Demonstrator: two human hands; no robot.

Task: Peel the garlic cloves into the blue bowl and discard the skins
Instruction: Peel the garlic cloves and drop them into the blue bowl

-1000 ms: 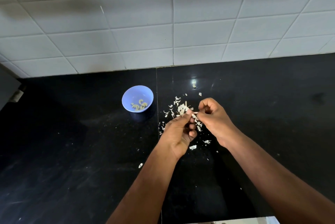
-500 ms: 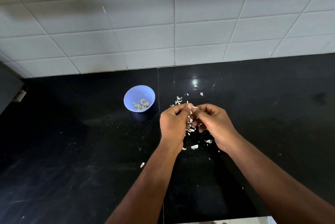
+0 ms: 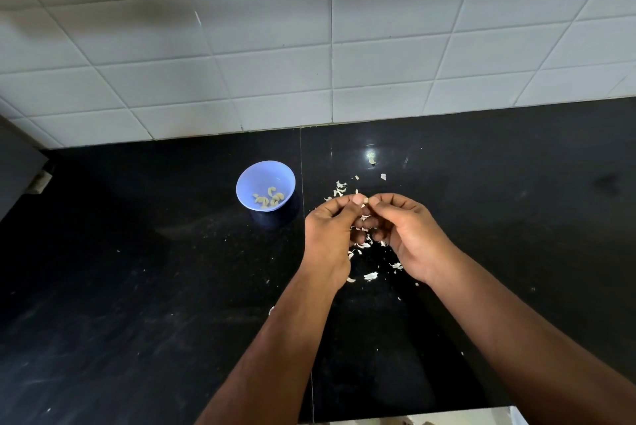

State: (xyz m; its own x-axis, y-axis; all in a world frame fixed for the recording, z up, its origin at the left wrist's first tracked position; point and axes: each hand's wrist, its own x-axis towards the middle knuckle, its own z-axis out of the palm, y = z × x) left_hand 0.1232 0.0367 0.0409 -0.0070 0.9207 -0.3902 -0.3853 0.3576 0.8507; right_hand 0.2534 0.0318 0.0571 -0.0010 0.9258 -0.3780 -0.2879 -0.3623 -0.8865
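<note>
The left hand (image 3: pixel 328 230) and right hand (image 3: pixel 406 235) met fingertip to fingertip, both pinching one small garlic clove (image 3: pixel 365 200) above the scattered skins (image 3: pixel 370 276). The blue bowl (image 3: pixel 265 189) — peeled cloves inside — sat just to the left. A slippery clove could pop free onto the black counter (image 3: pixel 137 287) among the scraps.

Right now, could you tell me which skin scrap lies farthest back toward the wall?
The lone scrap beside the light glare on the counter; the others lie nearer the hands.
</note>
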